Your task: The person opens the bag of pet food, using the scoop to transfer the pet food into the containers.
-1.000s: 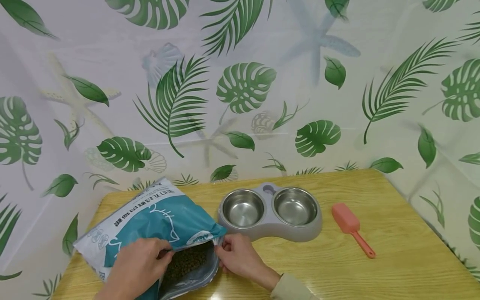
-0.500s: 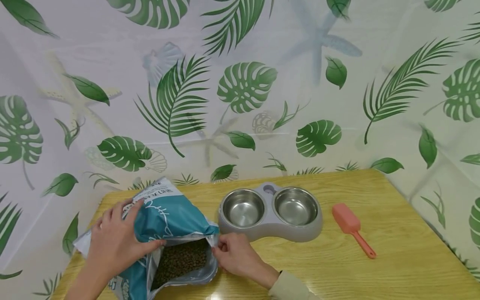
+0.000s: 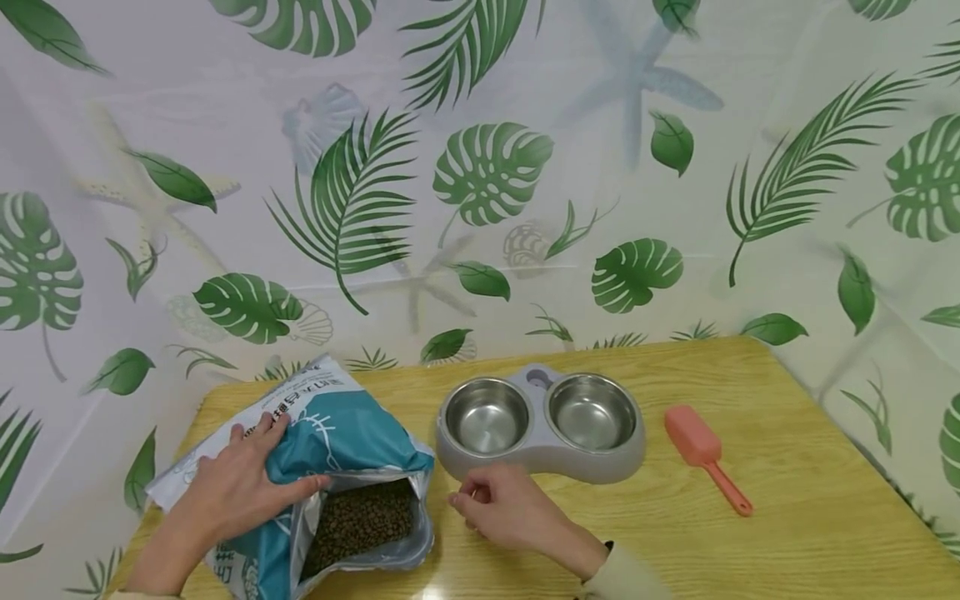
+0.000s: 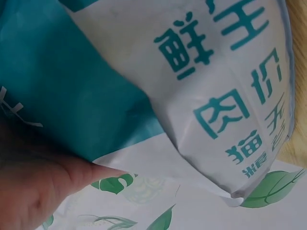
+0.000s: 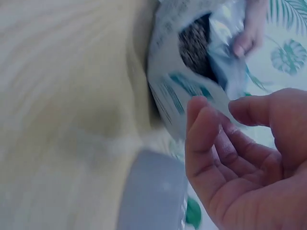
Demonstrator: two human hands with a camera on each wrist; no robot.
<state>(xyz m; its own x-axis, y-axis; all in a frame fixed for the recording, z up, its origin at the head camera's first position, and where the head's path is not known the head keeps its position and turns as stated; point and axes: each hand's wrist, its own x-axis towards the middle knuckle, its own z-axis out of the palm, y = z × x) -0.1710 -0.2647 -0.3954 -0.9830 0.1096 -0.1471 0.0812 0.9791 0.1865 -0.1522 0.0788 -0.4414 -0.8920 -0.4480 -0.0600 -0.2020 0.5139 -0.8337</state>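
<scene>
A teal and white bag of dry cat food [image 3: 352, 425] lies on its side at the left of the table, its mouth gaping toward the front. Brown kibble [image 3: 363, 521] shows inside the silvery lining. My left hand [image 3: 243, 479] rests on top of the bag with fingers spread, the thumb along the upper edge of the mouth. The white part of the bag [image 4: 211, 96] fills much of the left wrist view. Just right of the mouth, my right hand [image 3: 510, 508] hovers with loosely bent fingers and holds nothing; a gap shows between its thumb and index finger in the right wrist view.
Behind my right hand stands a grey double feeder [image 3: 536, 462] with two steel bowls that hold nothing. A pink scoop [image 3: 693, 437] lies farther right on the wooden table [image 3: 817, 517]. A leaf-print sheet [image 3: 480, 333] hangs behind the table.
My left hand has shifted from the bag's mouth onto its top, spreading its fingers. The mouth gapes wider. My right hand has let go of the bag's corner and moved slightly right.
</scene>
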